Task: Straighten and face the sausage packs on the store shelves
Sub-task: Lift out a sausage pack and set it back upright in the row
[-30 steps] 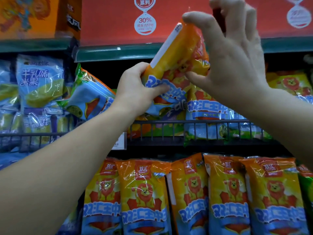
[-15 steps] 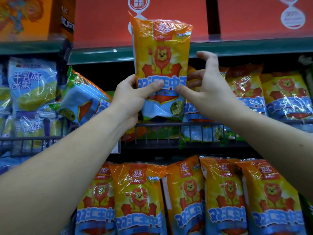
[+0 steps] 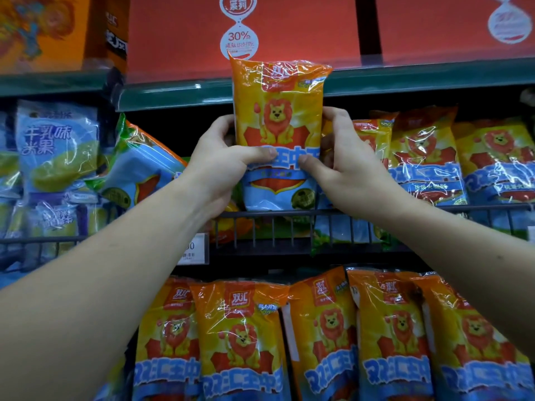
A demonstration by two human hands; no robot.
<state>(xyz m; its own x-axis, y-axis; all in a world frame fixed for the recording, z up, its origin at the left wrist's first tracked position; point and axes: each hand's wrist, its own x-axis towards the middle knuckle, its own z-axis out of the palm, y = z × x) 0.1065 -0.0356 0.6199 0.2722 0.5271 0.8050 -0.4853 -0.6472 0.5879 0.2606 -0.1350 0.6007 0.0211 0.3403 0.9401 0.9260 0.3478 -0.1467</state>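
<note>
- Two hands on one sausage pack (image 3: 278, 111): left hand (image 3: 223, 166) grips its left edge with the thumb across the blue band on the front. Right hand (image 3: 347, 169) grips its right edge, thumb on the front and fingers curled round the side.
- Sausage pack is upright, lion face forward, at middle-shelf level. Its bottom edge is right at the wire rail (image 3: 260, 214); contact with the shelf floor cannot be told. Its top overlaps the green shelf edge (image 3: 173, 94) above.
- Middle shelf, behind the wire rail: upright lion packs (image 3: 425, 157) side by side to the right, faces forward. One tilted pack (image 3: 139, 172) to the left, leaning sharply. Further packs low behind the bars, details unclear.
- Left bay: blue-and-white snack bags (image 3: 55, 143), upright behind their own rail.
- Lower shelf: row of lion packs (image 3: 240, 342), five in view, upright and slightly overlapping.
- Top shelf: red boxes (image 3: 289, 24) and an orange box (image 3: 40, 30).
- Price tag (image 3: 192, 250) partly behind the left forearm.
- Versus 0.5 s ago: right-hand fingers were stretched out; now they wrap the pack's edge. The pack's top reaches less far up the red box.
- Versus 1.0 s ago: pack was tilted and side-on, with the right hand spread open over it; now it is squared and facing out.
</note>
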